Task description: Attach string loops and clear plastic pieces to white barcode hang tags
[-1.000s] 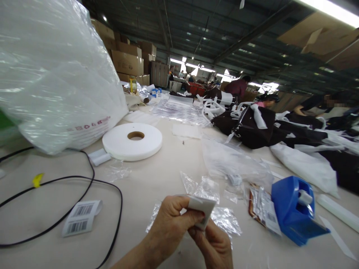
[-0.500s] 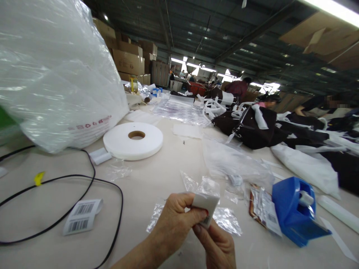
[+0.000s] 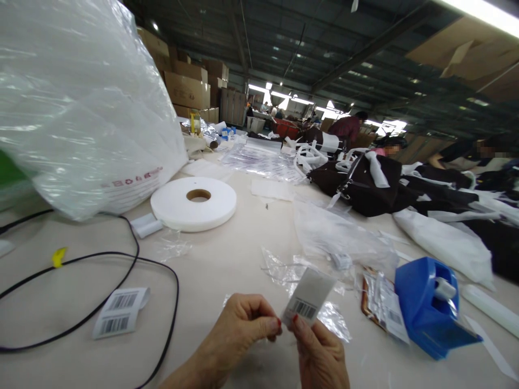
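Note:
My right hand (image 3: 322, 354) pinches the lower edge of a small grey barcode tag (image 3: 308, 297) and holds it upright over the table. My left hand (image 3: 243, 327) is just to its left, fingers curled, thumb tip almost touching the tag's bottom corner; whether it still grips the tag I cannot tell. Small clear plastic sleeves (image 3: 334, 319) lie on the table under and beyond the tag. A strip of barcode labels (image 3: 119, 310) lies to the left beside a black cable (image 3: 133, 259).
A blue tape dispenser (image 3: 425, 305) stands at the right, next to a packet (image 3: 379, 302). A flat white tape roll (image 3: 194, 202) and a big clear plastic bag (image 3: 81, 102) are at the left. Dark bags (image 3: 365, 186), white wrapping and co-workers fill the far right.
The tag was folded between both hands; now it stands upright with its barcode showing, held by my right fingertips. My left hand has let its hold slip to the tag's corner.

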### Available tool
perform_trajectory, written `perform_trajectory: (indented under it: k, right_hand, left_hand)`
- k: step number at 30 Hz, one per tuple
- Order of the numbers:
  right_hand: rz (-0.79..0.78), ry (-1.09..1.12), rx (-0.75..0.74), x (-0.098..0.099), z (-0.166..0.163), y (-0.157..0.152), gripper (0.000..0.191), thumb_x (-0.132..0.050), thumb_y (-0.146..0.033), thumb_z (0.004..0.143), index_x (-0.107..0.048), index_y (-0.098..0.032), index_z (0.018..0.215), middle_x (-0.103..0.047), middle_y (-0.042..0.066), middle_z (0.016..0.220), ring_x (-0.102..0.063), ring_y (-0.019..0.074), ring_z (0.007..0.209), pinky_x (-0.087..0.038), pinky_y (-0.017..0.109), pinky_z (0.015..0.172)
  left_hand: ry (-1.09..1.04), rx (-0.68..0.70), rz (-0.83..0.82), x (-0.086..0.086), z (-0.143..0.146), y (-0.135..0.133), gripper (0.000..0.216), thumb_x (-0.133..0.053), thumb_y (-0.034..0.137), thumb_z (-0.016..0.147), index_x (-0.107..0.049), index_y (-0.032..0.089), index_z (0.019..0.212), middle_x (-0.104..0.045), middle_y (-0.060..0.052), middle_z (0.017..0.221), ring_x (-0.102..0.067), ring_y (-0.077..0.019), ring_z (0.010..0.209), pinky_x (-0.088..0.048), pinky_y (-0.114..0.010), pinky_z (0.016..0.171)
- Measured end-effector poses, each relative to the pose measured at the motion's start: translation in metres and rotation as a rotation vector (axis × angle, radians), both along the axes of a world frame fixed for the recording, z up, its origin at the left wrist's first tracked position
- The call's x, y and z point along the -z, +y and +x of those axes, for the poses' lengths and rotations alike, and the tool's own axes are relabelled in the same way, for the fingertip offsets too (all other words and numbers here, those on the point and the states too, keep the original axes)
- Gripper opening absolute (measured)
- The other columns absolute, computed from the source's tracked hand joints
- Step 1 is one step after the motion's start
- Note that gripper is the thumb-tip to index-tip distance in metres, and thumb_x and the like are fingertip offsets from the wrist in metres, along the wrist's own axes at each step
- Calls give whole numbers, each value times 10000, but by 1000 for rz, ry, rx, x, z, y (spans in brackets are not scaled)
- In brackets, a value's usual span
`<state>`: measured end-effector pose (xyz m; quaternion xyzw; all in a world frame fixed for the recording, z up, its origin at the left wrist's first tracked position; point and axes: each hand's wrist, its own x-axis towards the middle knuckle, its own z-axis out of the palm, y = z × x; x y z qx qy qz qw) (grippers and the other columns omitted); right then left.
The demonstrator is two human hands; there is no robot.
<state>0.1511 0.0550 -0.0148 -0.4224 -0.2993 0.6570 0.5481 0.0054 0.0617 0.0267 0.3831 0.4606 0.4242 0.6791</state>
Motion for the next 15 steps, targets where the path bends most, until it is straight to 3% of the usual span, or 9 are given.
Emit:
perform_trajectory:
  k: [5, 10, 15]
  right_hand:
    - [-53, 13, 42, -3, 1, 0, 174, -794, -342, 578, -754, -214, 690, -708, 19, 635, -615, 149, 657, -479, 219, 636]
    - [-24, -17, 32, -5, -2, 2, 187, -788, -349, 578, -751, -196, 678, -711, 34, 664, -608, 170, 662, -473, 251, 641]
    - [-26, -2, -3, -5, -4, 4, 176, -787, -350, 572, -745, -197, 647, -690, 35, 604, -584, 165, 584, -466, 273, 578]
  left_hand:
    - [68, -35, 66, -1, -1, 0, 146, -628, 269, 627, -624, 130, 582, -604, -15, 559, -517, -152, 596, -382, -284, 615]
    - [-50, -42, 76, 3, 1, -1, 170, -635, 292, 652, -626, 129, 701, -625, -8, 600, -541, -141, 605, -400, -268, 620]
    - [-19, -55, 33, 3, 5, -2, 105, -635, 230, 611, -590, 137, 598, -609, -1, 531, -521, -130, 530, -398, -266, 563]
